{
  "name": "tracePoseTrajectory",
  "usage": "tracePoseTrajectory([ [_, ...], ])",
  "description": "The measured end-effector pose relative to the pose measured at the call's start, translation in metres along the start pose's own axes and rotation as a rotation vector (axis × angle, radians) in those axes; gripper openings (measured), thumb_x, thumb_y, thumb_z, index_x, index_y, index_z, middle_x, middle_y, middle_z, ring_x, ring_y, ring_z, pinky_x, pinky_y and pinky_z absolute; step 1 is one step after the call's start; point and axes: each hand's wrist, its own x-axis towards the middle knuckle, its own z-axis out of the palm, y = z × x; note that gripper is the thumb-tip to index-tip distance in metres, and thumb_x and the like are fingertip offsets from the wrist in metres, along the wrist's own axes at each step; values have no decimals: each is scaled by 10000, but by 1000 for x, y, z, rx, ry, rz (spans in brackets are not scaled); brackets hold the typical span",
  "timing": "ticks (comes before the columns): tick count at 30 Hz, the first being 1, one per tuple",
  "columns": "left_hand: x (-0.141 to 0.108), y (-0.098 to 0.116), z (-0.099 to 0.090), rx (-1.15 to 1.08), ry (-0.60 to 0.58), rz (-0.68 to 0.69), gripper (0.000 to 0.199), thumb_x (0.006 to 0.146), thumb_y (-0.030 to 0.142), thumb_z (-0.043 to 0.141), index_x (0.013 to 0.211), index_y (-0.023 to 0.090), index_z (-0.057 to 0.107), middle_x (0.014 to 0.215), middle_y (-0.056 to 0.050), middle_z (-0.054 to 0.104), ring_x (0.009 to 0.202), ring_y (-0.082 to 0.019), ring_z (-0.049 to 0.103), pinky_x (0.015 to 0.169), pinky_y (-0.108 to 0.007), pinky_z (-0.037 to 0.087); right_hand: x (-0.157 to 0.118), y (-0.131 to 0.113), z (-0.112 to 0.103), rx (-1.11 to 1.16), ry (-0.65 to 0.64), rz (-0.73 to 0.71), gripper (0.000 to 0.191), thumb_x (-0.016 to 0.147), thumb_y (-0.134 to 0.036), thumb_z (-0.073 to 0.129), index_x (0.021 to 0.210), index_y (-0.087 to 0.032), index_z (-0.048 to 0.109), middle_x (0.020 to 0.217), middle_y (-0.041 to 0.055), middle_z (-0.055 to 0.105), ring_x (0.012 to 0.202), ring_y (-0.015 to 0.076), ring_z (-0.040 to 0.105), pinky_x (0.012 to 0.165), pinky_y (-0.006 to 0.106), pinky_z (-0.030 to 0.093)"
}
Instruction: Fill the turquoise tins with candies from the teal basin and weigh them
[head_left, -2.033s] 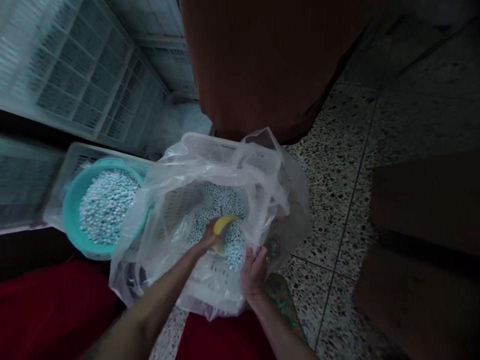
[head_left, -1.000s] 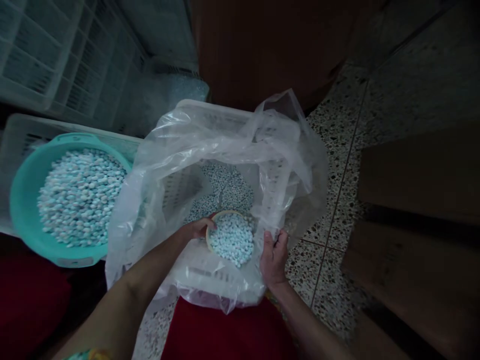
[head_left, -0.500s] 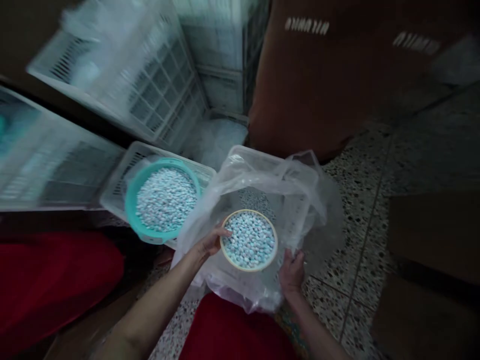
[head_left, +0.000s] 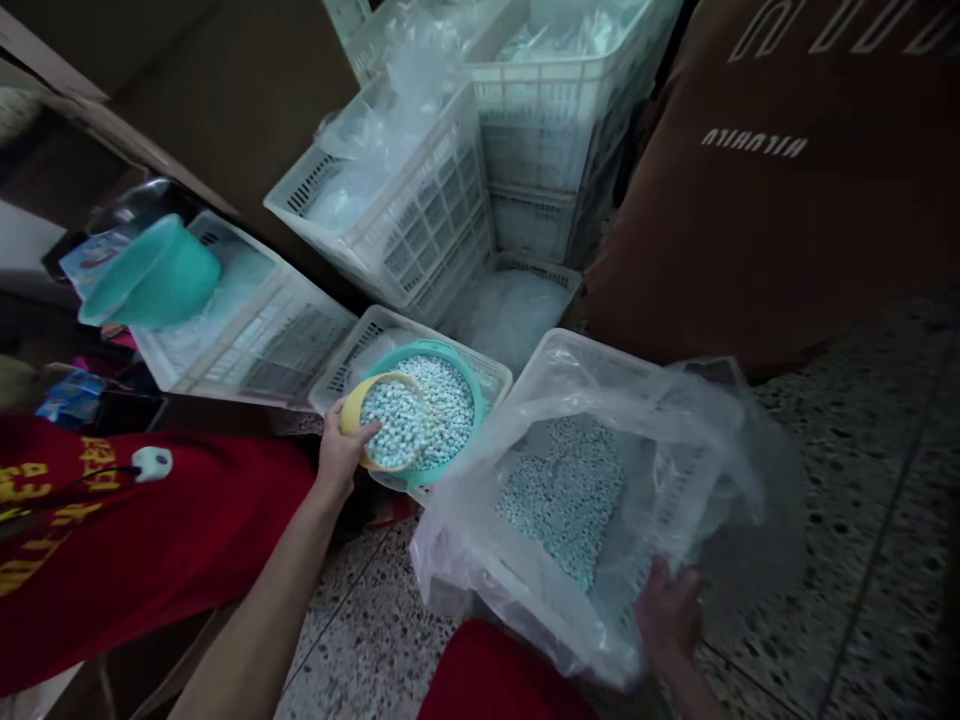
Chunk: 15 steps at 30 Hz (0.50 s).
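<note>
My left hand (head_left: pixel 345 445) grips the rim of a yellow bowl (head_left: pixel 350 412), thumb inside. Small pale blue-white pieces fill the bowl, which tilts over a round teal basin (head_left: pixel 474 415) heaped with similar pieces (head_left: pixel 442 395). That basin rests on a white crate (head_left: pixel 375 325). To its right stands a crate lined with clear plastic (head_left: pixel 472 520), with many small pieces (head_left: pixel 562 490) spread on its bottom. At this crate's near right edge is my right hand (head_left: pixel 670 605), fingers bent against the plastic; whether they pinch it is too dark to tell.
White crates (head_left: pixel 435 215) with plastic bags stand stacked behind. Another teal basin (head_left: pixel 154 275) lies tilted on a crate at the left. A brown covered bulk (head_left: pixel 765 220) is at the back right. Someone in red clothing (head_left: pixel 225 500) is at the left.
My left hand has carried the filled yellow bowl left, from above the plastic-lined crate to over the teal basin. My right hand remains by the lined crate's edge. The view has shifted left.
</note>
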Motion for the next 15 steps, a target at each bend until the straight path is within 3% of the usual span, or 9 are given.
tracePoseTrajectory([
  [2, 21, -11, 3, 286, 107, 108, 785, 572, 392, 741, 1281, 225, 448, 1164, -83, 551, 1046, -252, 550, 909, -393, 450, 2, 2, 4, -15, 13, -3, 684, 888, -600, 178, 1249, -66, 408, 1039, 258, 614, 855, 354, 624, 681, 428, 452],
  [5, 33, -17, 7, 565, 164, 119, 833, 598, 503, 713, 1334, 257, 411, 1153, -109, 518, 1043, -292, 545, 893, -442, 443, 4, 5, 8, -44, 12, -1, 687, 886, -601, 183, 1252, -62, 401, 992, 250, 631, 810, 345, 632, 663, 420, 456],
  [9, 29, -8, 10, 718, 190, 141, 814, 637, 551, 667, 1355, 295, 382, 1148, -114, 486, 1023, -301, 548, 828, -443, 476, 4, 4, 8, -73, 26, -13, 690, 887, -595, 171, 1245, -54, 403, 979, 261, 633, 804, 360, 635, 662, 432, 457],
  [15, 18, 3, 17, 868, 276, 361, 850, 644, 536, 659, 1388, 274, 341, 1205, -123, 423, 1136, -311, 452, 805, -416, 492, 3, 2, 5, -75, 10, 1, 701, 880, -610, 151, 1234, -64, 413, 944, 264, 640, 772, 375, 639, 627, 449, 454],
])
